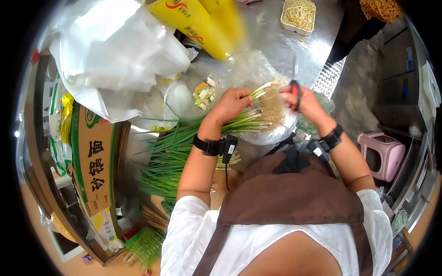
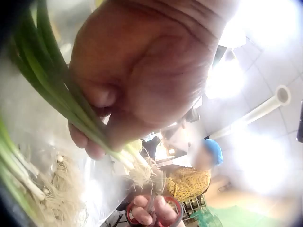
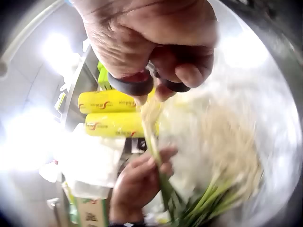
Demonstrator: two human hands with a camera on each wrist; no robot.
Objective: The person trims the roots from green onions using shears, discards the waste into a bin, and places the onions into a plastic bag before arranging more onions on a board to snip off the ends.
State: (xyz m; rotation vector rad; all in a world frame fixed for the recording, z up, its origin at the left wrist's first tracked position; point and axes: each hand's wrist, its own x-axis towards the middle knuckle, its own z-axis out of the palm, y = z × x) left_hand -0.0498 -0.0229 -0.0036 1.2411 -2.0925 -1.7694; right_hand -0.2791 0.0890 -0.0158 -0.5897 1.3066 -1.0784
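Observation:
Between thumb and fingers, my left hand pinches a few scallions, their white root ends pointing right. In the right hand is a pair of scissors with red and black handles, fingers through the loops. The left wrist view shows the scissors close to the hairy roots of the held scallions. Below the left hand lies a larger bunch of scallions, green leaves to the left. Its tangled roots rest over clear plastic.
A white plastic bag and yellow rolls lie at the back left. Chopped pieces sit nearby. Bean sprouts fill a tray at the back. A cardboard box stands left, a pink stool right. Another person appears beyond.

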